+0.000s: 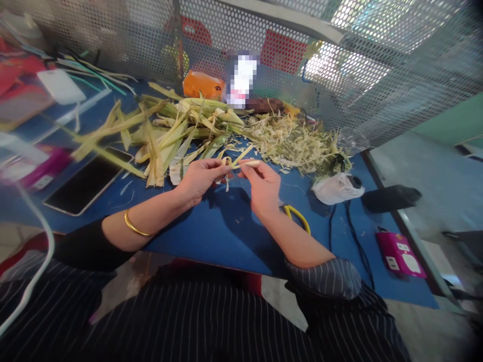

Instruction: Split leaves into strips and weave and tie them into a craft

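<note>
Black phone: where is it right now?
Head view, left side: the phone lies flat on the blue table, between the purple box and the leaf pile, left of the left hand.

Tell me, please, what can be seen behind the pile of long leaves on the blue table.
Behind the long leaves sits an orange packet, with a perforated screen farther back. The leaves cover the packet's lower edge, so that part cannot be seen.
</note>
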### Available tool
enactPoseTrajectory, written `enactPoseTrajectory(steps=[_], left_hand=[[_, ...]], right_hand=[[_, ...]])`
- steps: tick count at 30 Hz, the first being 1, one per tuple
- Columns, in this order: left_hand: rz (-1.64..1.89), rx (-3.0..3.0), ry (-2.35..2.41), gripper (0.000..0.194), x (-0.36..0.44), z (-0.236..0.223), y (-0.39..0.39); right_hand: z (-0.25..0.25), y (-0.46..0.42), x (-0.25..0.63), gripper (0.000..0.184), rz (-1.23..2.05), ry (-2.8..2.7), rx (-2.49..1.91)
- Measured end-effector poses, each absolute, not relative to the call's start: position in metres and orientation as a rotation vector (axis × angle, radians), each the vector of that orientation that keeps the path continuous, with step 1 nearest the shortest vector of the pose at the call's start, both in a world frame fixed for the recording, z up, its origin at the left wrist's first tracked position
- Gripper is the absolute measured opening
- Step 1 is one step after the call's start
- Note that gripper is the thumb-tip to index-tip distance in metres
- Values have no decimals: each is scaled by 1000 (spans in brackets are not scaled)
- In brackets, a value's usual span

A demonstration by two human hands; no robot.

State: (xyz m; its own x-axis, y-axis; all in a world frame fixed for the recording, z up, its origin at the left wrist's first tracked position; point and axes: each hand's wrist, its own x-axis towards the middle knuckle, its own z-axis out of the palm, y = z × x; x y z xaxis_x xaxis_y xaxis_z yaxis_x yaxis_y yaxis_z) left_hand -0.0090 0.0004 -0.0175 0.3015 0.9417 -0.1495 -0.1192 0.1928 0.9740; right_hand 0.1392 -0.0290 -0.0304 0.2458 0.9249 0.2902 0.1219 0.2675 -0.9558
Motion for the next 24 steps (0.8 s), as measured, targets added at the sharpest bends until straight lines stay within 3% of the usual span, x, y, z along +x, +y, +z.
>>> enactPoseTrajectory(steps=[7, 24], left_hand=[[1039, 1091, 1012, 31, -6, -15, -3], [1038, 1737, 1084, 15, -12, -24, -4]], right_hand=[[-14, -35, 143, 21, 703, -1446, -1254], [-6, -36, 149, 38, 721, -1677, -1613]])
